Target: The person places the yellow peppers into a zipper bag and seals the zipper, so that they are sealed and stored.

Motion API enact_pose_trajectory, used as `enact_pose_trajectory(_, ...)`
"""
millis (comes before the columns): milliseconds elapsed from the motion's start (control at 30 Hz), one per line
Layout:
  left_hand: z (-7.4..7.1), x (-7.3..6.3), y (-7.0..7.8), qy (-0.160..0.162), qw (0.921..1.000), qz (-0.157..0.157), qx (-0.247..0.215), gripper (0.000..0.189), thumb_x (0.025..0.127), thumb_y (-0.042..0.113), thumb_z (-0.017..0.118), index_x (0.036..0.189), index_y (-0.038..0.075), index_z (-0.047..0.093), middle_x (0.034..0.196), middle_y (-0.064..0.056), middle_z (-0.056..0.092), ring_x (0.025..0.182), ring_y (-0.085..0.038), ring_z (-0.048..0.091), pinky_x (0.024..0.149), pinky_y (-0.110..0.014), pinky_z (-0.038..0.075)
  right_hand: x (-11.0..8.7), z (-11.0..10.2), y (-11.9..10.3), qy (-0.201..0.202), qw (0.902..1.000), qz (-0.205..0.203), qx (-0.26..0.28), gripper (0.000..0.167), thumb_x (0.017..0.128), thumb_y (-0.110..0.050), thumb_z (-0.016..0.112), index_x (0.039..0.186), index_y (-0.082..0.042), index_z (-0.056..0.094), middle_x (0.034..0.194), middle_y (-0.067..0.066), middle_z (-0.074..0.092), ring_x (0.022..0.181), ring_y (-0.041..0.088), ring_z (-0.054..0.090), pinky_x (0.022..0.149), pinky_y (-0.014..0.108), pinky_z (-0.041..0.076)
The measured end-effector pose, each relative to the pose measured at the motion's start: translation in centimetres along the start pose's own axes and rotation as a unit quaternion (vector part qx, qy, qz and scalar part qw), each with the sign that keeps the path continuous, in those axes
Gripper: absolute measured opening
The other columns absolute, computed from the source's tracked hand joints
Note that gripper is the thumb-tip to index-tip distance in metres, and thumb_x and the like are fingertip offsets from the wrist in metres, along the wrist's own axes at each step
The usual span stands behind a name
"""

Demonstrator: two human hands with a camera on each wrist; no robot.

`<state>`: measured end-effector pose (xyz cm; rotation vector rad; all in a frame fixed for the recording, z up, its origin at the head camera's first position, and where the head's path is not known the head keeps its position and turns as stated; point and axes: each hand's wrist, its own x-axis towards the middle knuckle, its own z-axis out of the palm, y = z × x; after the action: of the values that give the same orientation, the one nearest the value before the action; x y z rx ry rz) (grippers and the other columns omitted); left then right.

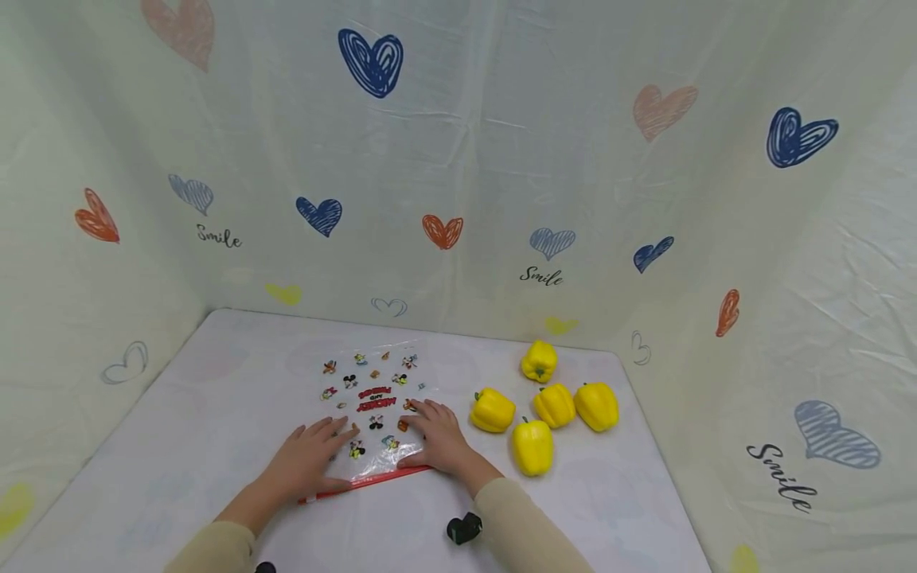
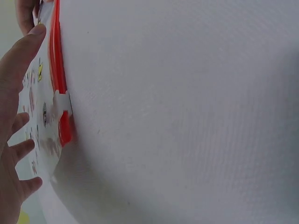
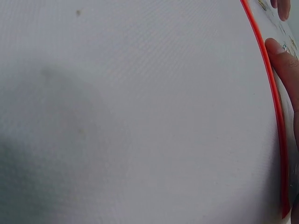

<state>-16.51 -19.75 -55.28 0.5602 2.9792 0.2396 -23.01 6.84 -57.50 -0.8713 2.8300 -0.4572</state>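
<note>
A clear zip bag (image 1: 372, 434) printed with small cartoon figures lies flat on the table, its red zip edge (image 1: 387, 477) toward me. My left hand (image 1: 304, 461) rests on the bag's left side, fingers spread and thumb by the zip. On the right side lies my right hand (image 1: 442, 438), its fingers also spread, with the thumb close to the red edge. The left wrist view shows a white slider (image 2: 62, 102) near one end of the zip. In the right wrist view, the right thumb (image 3: 282, 63) is beside the red strip.
Several yellow bell peppers (image 1: 532, 447) sit to the right of the bag, near my right forearm. A small black object (image 1: 464, 528) is by the right sleeve, and another dark one (image 1: 265, 567) shows at the bottom edge. A heart-printed curtain (image 1: 444, 159) surrounds the white table (image 1: 215, 398).
</note>
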Motion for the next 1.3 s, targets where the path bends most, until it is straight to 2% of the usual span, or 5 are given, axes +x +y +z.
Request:
enact_pose_trajectory(500,0.74,-0.49,0.60,0.010,0.9995,0.014,-0.028,0.088,0.069,0.065,0.076,0.141,0.019,0.052,0.148,-0.010,0.044,0.136,-0.039,0.035,0.103,-0.069,0.029,0.31,-0.01,-0.10,0.021,0.9997,0.002,-0.007,0.068,0.075,-0.064,0.071,0.134,-0.032,0.059,0.152,-0.004,0.038,0.138,0.024,0.031,0.113,0.049,0.025)
enact_pose_trajectory(700,0.84,-0.56,0.59,0.013,0.9994,0.015,-0.029,0.086,0.071,0.064,0.075,0.141,0.019,0.052,0.147,-0.009,0.045,0.136,-0.039,0.036,0.103,-0.069,0.029,0.21,0.00,-0.20,0.027,0.9993,-0.009,-0.024,0.065,0.076,-0.063,0.072,0.132,-0.033,0.060,0.150,-0.006,0.040,0.137,0.023,0.033,0.115,0.053,0.019)
enact_pose_trajectory(833,0.81,-0.62,0.54,0.012,0.9993,0.015,-0.031,0.084,0.072,0.064,0.074,0.140,0.019,0.053,0.148,-0.009,0.045,0.136,-0.040,0.035,0.103,-0.069,0.029,0.05,-0.05,-0.37,0.017,0.9989,-0.024,-0.036,0.066,0.077,-0.063,0.071,0.134,-0.033,0.057,0.151,-0.006,0.039,0.140,0.024,0.030,0.116,0.055,0.015)
enact_pose_trajectory(1033,0.72,-0.69,0.39,0.015,0.9992,0.020,-0.031,0.080,0.073,0.063,0.073,0.138,0.019,0.055,0.147,-0.009,0.045,0.136,-0.040,0.036,0.104,-0.069,0.028,-0.27,0.33,-0.41,0.008,0.9976,-0.054,-0.043,0.069,0.079,-0.062,0.070,0.139,-0.032,0.053,0.156,-0.003,0.031,0.144,0.023,0.024,0.117,0.048,0.020)
enact_pose_trajectory(1300,0.66,-0.87,0.21,0.013,0.9993,0.021,-0.030,0.077,0.074,0.063,0.072,0.136,0.020,0.057,0.147,-0.009,0.045,0.136,-0.040,0.035,0.104,-0.069,0.028,-0.44,0.65,-0.52,0.006,0.9958,-0.067,-0.063,0.070,0.080,-0.063,0.067,0.142,-0.034,0.050,0.158,-0.002,0.027,0.145,0.024,0.021,0.117,0.049,0.019)
